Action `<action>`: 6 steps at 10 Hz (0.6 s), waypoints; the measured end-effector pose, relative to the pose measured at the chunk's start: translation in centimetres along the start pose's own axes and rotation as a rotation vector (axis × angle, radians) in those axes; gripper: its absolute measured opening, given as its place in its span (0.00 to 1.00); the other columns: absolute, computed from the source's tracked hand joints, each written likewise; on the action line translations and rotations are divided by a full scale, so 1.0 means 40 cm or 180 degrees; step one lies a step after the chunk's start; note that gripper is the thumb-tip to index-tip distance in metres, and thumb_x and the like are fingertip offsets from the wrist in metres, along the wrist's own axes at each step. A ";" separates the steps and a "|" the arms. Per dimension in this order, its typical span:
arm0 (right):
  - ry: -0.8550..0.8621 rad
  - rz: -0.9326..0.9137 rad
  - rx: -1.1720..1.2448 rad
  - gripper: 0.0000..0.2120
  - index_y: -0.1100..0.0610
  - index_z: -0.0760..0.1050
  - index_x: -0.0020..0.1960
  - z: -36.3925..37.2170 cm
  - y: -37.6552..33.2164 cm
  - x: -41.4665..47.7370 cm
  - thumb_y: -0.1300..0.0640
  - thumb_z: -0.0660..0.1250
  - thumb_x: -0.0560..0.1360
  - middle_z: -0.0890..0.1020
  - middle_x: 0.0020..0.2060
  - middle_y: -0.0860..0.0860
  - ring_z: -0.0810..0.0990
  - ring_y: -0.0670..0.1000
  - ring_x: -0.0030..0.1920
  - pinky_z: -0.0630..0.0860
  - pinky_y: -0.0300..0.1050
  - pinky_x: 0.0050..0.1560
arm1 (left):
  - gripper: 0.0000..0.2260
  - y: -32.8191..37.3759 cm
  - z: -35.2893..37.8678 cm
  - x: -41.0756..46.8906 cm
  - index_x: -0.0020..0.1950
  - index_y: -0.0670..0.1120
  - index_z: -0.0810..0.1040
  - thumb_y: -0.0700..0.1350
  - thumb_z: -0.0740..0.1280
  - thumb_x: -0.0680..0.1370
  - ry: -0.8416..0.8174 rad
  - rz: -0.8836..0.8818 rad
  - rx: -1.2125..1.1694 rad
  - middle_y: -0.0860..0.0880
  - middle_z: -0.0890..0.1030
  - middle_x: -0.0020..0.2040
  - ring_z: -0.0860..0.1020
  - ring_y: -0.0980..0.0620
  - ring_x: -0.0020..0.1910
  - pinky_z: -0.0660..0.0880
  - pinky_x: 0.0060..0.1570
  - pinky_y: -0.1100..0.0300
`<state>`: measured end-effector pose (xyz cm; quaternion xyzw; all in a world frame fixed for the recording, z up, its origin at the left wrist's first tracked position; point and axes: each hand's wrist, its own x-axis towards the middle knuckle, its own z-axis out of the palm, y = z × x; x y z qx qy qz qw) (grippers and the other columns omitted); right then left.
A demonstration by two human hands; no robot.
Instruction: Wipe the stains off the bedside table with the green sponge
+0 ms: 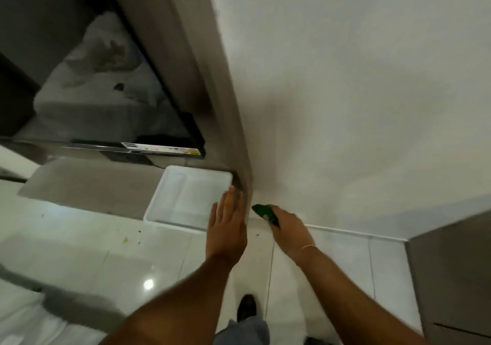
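Observation:
My right hand [289,227] is closed around the green sponge [264,212], whose end sticks out past my fingers near the foot of the white wall. My left hand [228,222] is flat with fingers together and holds nothing; it hovers at the right edge of a white plastic tray [162,201]. A grey shelf-like surface [90,185] under a TV bears the tray. The view is blurred, and I cannot tell which surface is the bedside table. No stains show on that surface.
A black TV [106,92] reflects a bed. A grey panel [212,92] runs down the wall's edge. The glossy tiled floor [79,251] has small specks of dirt. A grey cabinet [451,278] stands at the right. My shoe [246,306] is below.

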<state>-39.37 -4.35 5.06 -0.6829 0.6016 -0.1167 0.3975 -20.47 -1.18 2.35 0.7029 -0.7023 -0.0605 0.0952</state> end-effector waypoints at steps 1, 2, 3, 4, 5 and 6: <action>-0.0382 -0.0165 -0.0189 0.20 0.49 0.73 0.75 0.143 -0.169 0.087 0.56 0.63 0.84 0.86 0.63 0.56 0.85 0.59 0.59 0.82 0.52 0.63 | 0.39 -0.177 -0.028 -0.010 0.89 0.50 0.45 0.40 0.61 0.82 0.0086 -0.0610 -0.0099 0.46 0.42 0.90 0.41 0.47 0.88 0.46 0.86 0.43; -0.0351 -0.0298 -0.0502 0.17 0.47 0.71 0.73 0.271 -0.313 0.178 0.51 0.64 0.84 0.84 0.64 0.54 0.85 0.60 0.60 0.82 0.56 0.65 | 0.35 -0.306 -0.048 -0.023 0.89 0.47 0.50 0.42 0.58 0.83 0.0092 -0.0838 -0.0315 0.44 0.47 0.90 0.43 0.46 0.89 0.48 0.86 0.42; -0.0160 -0.0056 -0.0459 0.21 0.46 0.68 0.76 0.375 -0.396 0.279 0.50 0.65 0.84 0.81 0.69 0.55 0.82 0.62 0.66 0.77 0.62 0.72 | 0.32 -0.416 -0.046 -0.049 0.89 0.47 0.54 0.46 0.55 0.84 0.0100 -0.0903 -0.0466 0.43 0.52 0.90 0.46 0.44 0.89 0.51 0.86 0.39; -0.0168 0.0046 -0.0512 0.30 0.48 0.58 0.85 0.447 -0.405 0.374 0.47 0.63 0.85 0.67 0.82 0.54 0.70 0.61 0.79 0.67 0.61 0.81 | 0.36 -0.500 -0.034 -0.056 0.89 0.48 0.50 0.42 0.59 0.82 0.0069 -0.1071 -0.0464 0.45 0.49 0.90 0.43 0.47 0.89 0.49 0.87 0.40; -0.0982 0.0078 -0.0557 0.39 0.51 0.49 0.87 0.511 -0.386 0.415 0.39 0.62 0.84 0.51 0.87 0.53 0.54 0.60 0.86 0.58 0.61 0.84 | 0.37 -0.550 -0.011 -0.059 0.89 0.47 0.50 0.40 0.59 0.80 0.0065 -0.1138 -0.0336 0.44 0.47 0.90 0.42 0.47 0.89 0.46 0.86 0.43; -0.1126 -0.0003 -0.0809 0.38 0.51 0.48 0.87 0.560 -0.344 0.392 0.37 0.58 0.85 0.49 0.87 0.52 0.54 0.59 0.86 0.60 0.59 0.84 | 0.37 -0.553 0.000 -0.064 0.89 0.47 0.50 0.39 0.62 0.81 -0.0009 -0.0987 -0.0283 0.43 0.49 0.90 0.44 0.45 0.89 0.48 0.86 0.42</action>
